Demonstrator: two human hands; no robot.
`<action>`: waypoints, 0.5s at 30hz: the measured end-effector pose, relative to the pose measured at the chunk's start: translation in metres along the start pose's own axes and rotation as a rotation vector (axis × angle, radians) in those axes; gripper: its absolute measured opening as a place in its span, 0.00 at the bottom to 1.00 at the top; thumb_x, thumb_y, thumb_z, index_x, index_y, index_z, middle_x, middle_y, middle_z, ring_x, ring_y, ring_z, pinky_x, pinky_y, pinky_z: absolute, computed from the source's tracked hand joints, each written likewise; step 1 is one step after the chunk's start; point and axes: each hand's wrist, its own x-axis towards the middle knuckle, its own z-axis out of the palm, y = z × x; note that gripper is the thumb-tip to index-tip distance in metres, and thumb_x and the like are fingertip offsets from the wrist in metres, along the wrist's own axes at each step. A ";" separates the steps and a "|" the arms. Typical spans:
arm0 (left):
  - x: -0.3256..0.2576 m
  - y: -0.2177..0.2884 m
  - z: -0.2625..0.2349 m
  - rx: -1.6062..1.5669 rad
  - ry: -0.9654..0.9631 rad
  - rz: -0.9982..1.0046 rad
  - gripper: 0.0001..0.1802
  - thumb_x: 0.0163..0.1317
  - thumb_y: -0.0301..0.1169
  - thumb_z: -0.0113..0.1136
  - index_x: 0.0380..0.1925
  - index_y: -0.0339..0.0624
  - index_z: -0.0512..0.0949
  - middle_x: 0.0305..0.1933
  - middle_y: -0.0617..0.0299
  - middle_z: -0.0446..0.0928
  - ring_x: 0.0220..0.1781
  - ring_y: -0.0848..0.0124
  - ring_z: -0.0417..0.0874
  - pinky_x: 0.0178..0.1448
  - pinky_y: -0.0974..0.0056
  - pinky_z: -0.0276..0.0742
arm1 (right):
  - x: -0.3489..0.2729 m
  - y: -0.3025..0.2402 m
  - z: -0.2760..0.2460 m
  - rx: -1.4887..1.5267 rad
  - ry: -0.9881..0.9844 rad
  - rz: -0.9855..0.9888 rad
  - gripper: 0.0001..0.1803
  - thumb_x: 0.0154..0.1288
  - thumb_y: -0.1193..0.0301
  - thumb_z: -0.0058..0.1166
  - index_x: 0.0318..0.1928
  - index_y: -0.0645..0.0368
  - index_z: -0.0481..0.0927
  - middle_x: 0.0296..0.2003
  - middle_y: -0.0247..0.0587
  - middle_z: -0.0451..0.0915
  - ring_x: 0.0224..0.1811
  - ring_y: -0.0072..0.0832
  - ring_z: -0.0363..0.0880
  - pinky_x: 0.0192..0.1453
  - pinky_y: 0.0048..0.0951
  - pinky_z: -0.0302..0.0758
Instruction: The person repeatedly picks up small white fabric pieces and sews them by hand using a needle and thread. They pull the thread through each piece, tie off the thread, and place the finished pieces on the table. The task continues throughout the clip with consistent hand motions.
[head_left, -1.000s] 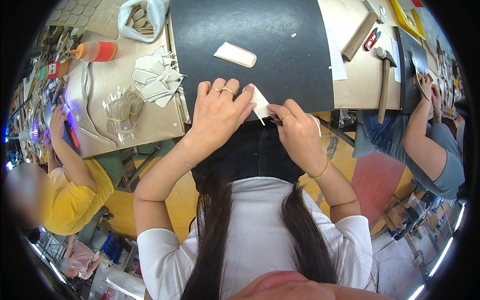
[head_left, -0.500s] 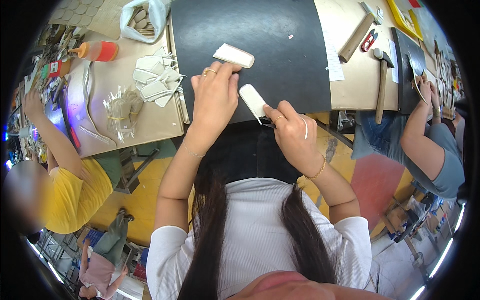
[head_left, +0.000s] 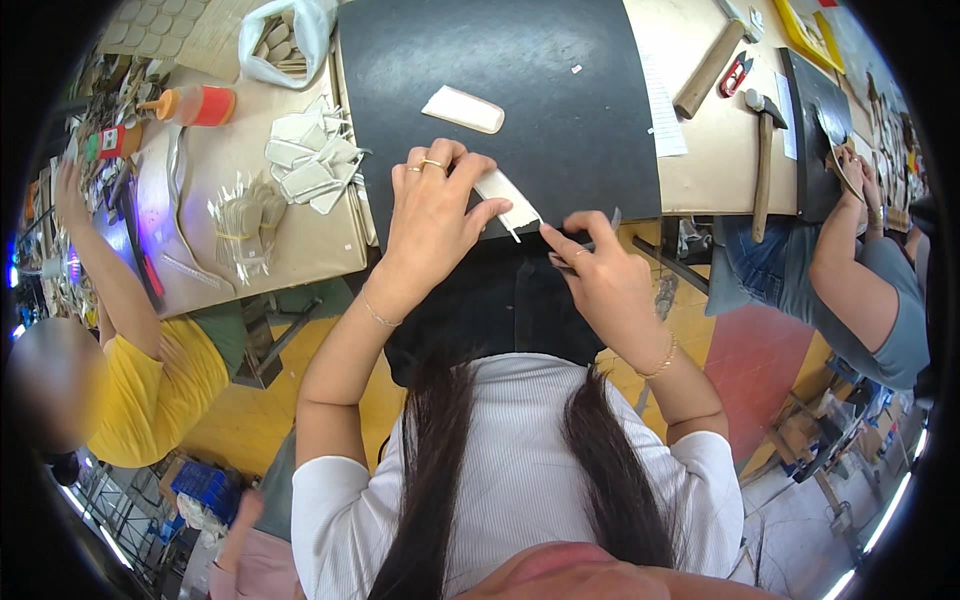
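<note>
left hand pinning white piece flat at near edge of black mat | right hand closed on thin tool, fingertips at piece's corner | second white piece farther up mat

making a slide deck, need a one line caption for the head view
Left hand presses a pale flat rounded-end piece onto a black work mat while the right hand brings a thin tool to its edge.

Single head-worn fisheye, looks steeply down, close over hands; black mat upper centre, edges bend toward rim.
</note>
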 end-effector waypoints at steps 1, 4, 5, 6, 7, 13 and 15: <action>0.001 -0.001 0.001 -0.017 0.015 -0.004 0.20 0.54 0.39 0.78 0.44 0.45 0.84 0.46 0.63 0.75 0.49 0.60 0.74 0.54 0.54 0.64 | 0.001 0.001 -0.006 0.015 0.041 0.021 0.19 0.62 0.68 0.68 0.53 0.57 0.88 0.47 0.38 0.79 0.29 0.37 0.85 0.33 0.34 0.81; 0.001 -0.003 0.000 -0.070 0.026 -0.038 0.21 0.58 0.37 0.78 0.45 0.39 0.80 0.40 0.60 0.79 0.43 0.65 0.77 0.52 0.60 0.70 | 0.007 0.006 -0.029 0.050 0.164 0.125 0.22 0.63 0.63 0.70 0.55 0.58 0.84 0.51 0.42 0.79 0.33 0.42 0.85 0.36 0.37 0.82; 0.001 -0.002 -0.001 -0.188 0.021 -0.153 0.20 0.59 0.35 0.77 0.45 0.38 0.80 0.38 0.61 0.80 0.40 0.69 0.77 0.48 0.63 0.71 | 0.011 0.010 -0.037 0.041 0.210 0.184 0.23 0.64 0.63 0.70 0.56 0.59 0.82 0.51 0.43 0.79 0.35 0.43 0.85 0.36 0.38 0.82; 0.001 -0.001 -0.003 -0.305 0.016 -0.268 0.18 0.61 0.33 0.76 0.46 0.38 0.80 0.37 0.63 0.81 0.37 0.73 0.77 0.45 0.65 0.72 | 0.016 0.012 -0.041 0.033 0.257 0.243 0.25 0.64 0.62 0.71 0.56 0.60 0.80 0.51 0.45 0.79 0.36 0.45 0.85 0.37 0.39 0.83; 0.002 0.000 -0.006 -0.423 0.011 -0.380 0.16 0.62 0.30 0.76 0.46 0.37 0.81 0.35 0.64 0.81 0.34 0.76 0.77 0.42 0.68 0.73 | 0.022 0.012 -0.043 0.084 0.306 0.255 0.27 0.65 0.64 0.70 0.58 0.61 0.76 0.51 0.49 0.79 0.39 0.49 0.84 0.41 0.41 0.82; 0.006 0.009 -0.026 -0.648 0.124 -0.409 0.15 0.64 0.31 0.75 0.47 0.38 0.84 0.35 0.65 0.82 0.29 0.80 0.75 0.38 0.71 0.70 | 0.061 0.002 -0.031 0.258 0.238 0.099 0.24 0.65 0.68 0.69 0.60 0.58 0.79 0.52 0.47 0.79 0.37 0.48 0.84 0.47 0.42 0.81; 0.005 0.010 -0.029 -0.683 0.110 -0.425 0.14 0.63 0.31 0.75 0.46 0.39 0.84 0.35 0.64 0.83 0.30 0.79 0.76 0.40 0.70 0.71 | 0.074 0.001 -0.029 0.362 0.179 0.076 0.19 0.65 0.68 0.69 0.56 0.53 0.86 0.49 0.45 0.82 0.38 0.44 0.85 0.47 0.41 0.81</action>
